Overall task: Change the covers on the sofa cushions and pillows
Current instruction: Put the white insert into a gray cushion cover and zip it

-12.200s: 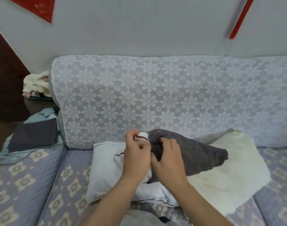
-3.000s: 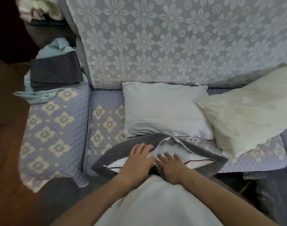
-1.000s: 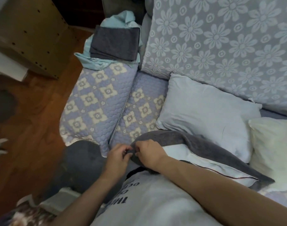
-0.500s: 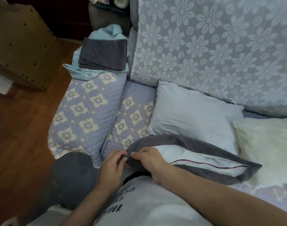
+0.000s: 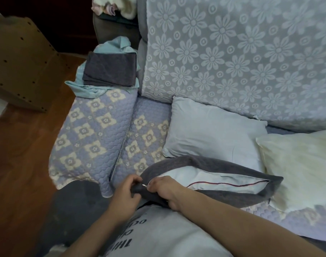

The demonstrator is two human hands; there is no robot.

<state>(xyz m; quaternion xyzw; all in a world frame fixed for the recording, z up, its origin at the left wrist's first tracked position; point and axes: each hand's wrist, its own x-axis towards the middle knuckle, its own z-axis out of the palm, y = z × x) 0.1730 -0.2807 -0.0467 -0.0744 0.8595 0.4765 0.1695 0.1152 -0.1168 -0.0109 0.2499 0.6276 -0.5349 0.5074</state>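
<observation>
Two bare pillows on the sofa seat [image 5: 140, 115]: a white pillow [image 5: 212, 134] leaning at the flower-patterned backrest cover [image 5: 242, 58], a cream pillow [image 5: 299, 167] just right of it, touching. Quilted lilac seat cover with cream diamond motifs, draped over the left end and front edge. Folded dark grey covers [image 5: 110, 71] stacked on a pale blue cloth [image 5: 88, 89] at the sofa's left end. Wooden floor [image 5: 19, 164] to the left, a brown perforated board [image 5: 19, 58] standing on it. Crumpled pale laundry [image 5: 114, 6] on a dark surface behind the backrest's corner.

Nearest the body, at the seat's front edge: a third pillow [image 5: 204, 179], white with a dark red line, lying inside the grey cover [image 5: 214, 164], opening gaping along the near side. Left hand [image 5: 126, 193] curled, pinching the cover's left corner between thumb and fingers. Right hand [image 5: 166, 190] knuckles up, fingertips pinching the cover edge at a small pale tab, seemingly the zipper pull, just beside the left hand. Both forearms reaching in from below over a white printed shirt [image 5: 158, 234].
</observation>
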